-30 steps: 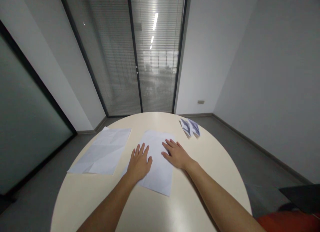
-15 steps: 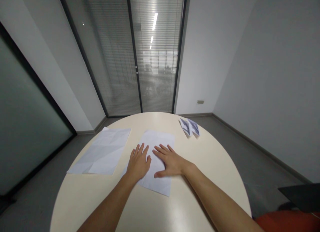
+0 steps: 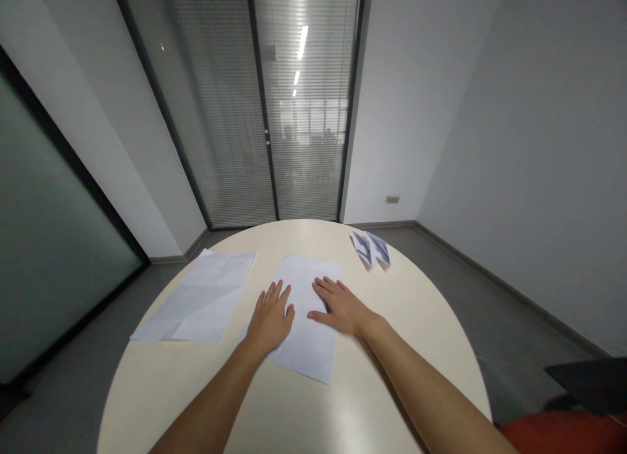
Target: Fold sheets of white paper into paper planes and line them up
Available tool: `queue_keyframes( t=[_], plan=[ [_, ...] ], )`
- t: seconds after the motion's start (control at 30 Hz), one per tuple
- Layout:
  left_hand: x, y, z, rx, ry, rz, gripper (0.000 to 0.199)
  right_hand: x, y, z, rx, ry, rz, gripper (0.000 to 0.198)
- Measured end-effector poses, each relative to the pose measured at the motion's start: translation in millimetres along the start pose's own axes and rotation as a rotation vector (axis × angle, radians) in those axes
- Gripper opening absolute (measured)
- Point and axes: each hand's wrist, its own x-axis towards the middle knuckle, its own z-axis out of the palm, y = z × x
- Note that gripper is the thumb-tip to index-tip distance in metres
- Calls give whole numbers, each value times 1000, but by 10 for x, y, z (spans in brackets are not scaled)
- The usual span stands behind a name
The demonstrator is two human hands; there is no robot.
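A white sheet of paper (image 3: 306, 349) lies flat on the round table in front of me, and part of it is hidden under my hands. My left hand (image 3: 271, 318) rests on its left side, palm down with the fingers spread. On the sheet's right side lies my right hand (image 3: 341, 308), its fingers stretched out and the thumb apart. Neither hand grips anything.
Creased white sheets (image 3: 200, 297) lie on the left of the cream round table (image 3: 392, 349). Two small folded paper pieces (image 3: 369, 249) stand near its far right edge. A red seat (image 3: 563, 433) and a dark flat object (image 3: 588, 383) are at lower right.
My right hand has slid slightly right and away from me across the sheet, its fingers now closer together. The left hand and the papers have hardly moved.
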Motion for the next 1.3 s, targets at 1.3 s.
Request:
queue_keyframes(
  t=[1.3],
  plan=[
    [5, 13, 24, 30, 13, -27, 53, 10, -54, -87, -143, 178, -235, 43]
  ],
)
